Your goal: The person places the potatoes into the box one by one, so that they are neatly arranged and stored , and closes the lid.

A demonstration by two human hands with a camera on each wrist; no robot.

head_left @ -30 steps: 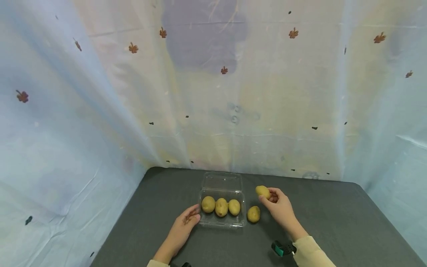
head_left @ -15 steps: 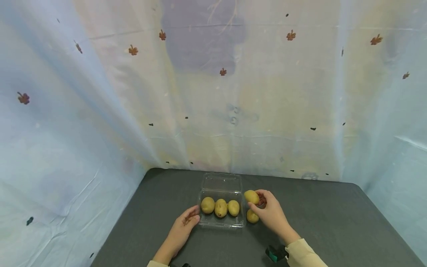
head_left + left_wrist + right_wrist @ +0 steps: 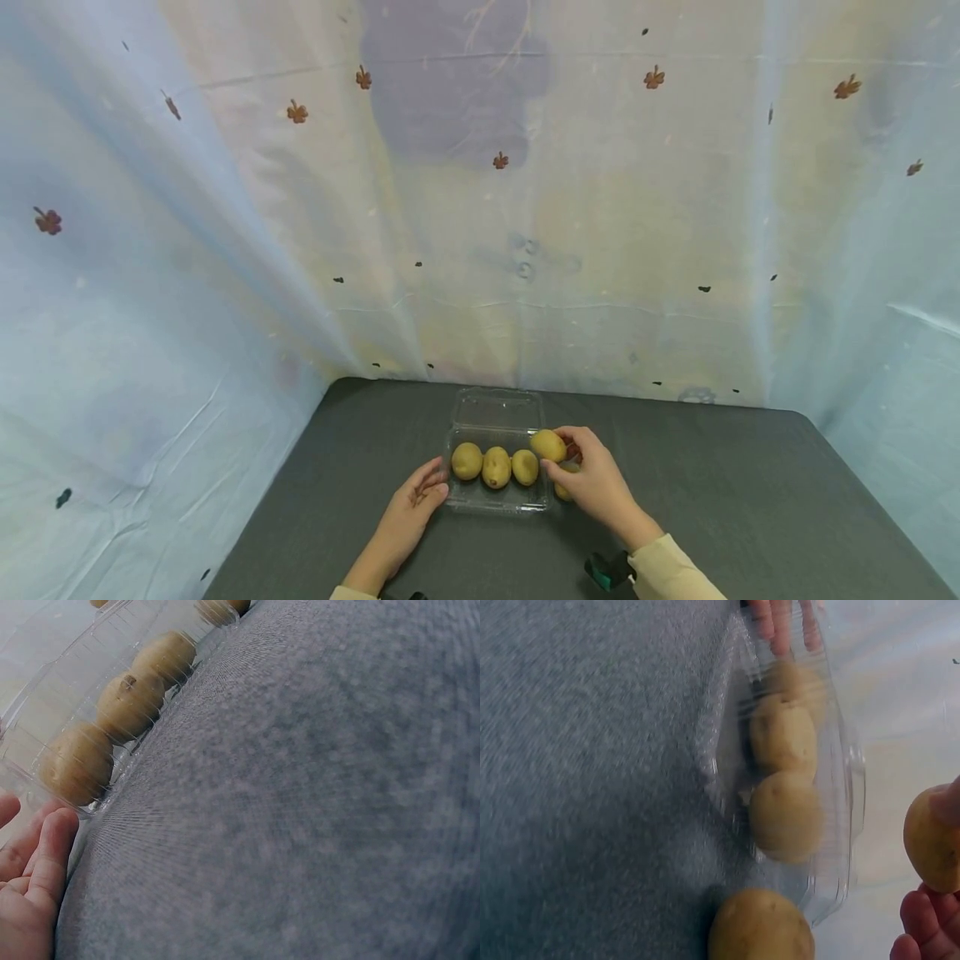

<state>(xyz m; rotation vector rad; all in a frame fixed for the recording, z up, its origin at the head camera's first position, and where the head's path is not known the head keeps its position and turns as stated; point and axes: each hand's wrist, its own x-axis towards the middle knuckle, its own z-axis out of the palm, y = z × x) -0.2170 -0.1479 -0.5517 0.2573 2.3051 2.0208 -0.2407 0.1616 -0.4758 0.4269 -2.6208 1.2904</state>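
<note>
A clear plastic clamshell box [image 3: 480, 505] stands on the dark table with its lid [image 3: 498, 408] tipped back. Inside it three potatoes sit in a row: a left one [image 3: 467, 461], a middle one [image 3: 496, 469] and a right one [image 3: 525, 467]. My left hand [image 3: 405, 517] touches the box's left wall with extended fingers [image 3: 56, 844]. Between thumb and fingertips, my right hand [image 3: 597, 483] pinches another potato [image 3: 547, 445], raised over the box's right edge. One more potato [image 3: 761, 930] lies on the table just right of the box, mostly behind my right hand in the head view.
The dark grey table [image 3: 720, 492] extends to both sides of the box. A pale patterned curtain [image 3: 600, 208] hangs behind the table and along its sides. A black band with a green part [image 3: 607, 572] is at my right wrist.
My right hand has moved left with its potato, from beside the box to over its right edge. It now covers much of the loose potato. My left hand has stayed at the box.
</note>
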